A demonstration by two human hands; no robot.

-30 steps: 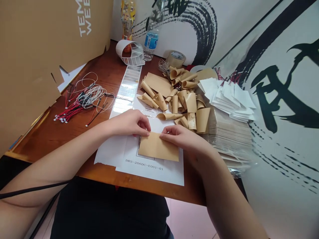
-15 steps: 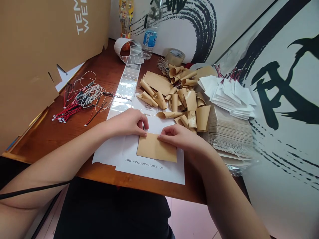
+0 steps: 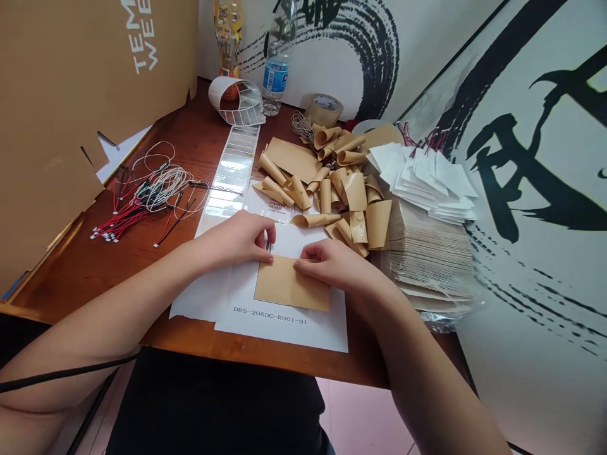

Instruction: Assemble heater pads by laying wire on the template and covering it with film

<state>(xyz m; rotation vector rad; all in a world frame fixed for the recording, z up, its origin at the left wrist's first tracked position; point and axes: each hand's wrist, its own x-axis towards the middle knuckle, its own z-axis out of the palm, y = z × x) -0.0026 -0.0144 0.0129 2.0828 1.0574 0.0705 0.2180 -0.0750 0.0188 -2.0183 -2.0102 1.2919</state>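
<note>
A flat tan paper sheet [image 3: 290, 284] lies on a white printed sheet [image 3: 284, 325] marked DRS-206DC-E001-01. My right hand [image 3: 332, 265] rests on the sheet's upper edge, fingers curled and gripping it. My left hand [image 3: 234, 240] sits just above the sheet's upper left corner, its fingertips pinched around a thin dark wire [image 3: 269, 246]. Most of that wire is hidden by the fingers. Both hands lie over the white paper, and the sheet's top edge is partly covered.
Rolled tan sheets [image 3: 332, 196] lie heaped behind my hands, with a tall stack of tan sheets [image 3: 429, 253] and white cards [image 3: 422, 180] to the right. Red-and-black wire bundles [image 3: 142, 202] and a label strip [image 3: 232, 170] lie left. A cardboard panel [image 3: 71, 126] stands at far left.
The whole scene has shifted left and slightly in the view. My hands stay on the tan sheet in nearly the same grip, and the sheet has not visibly moved under them.
</note>
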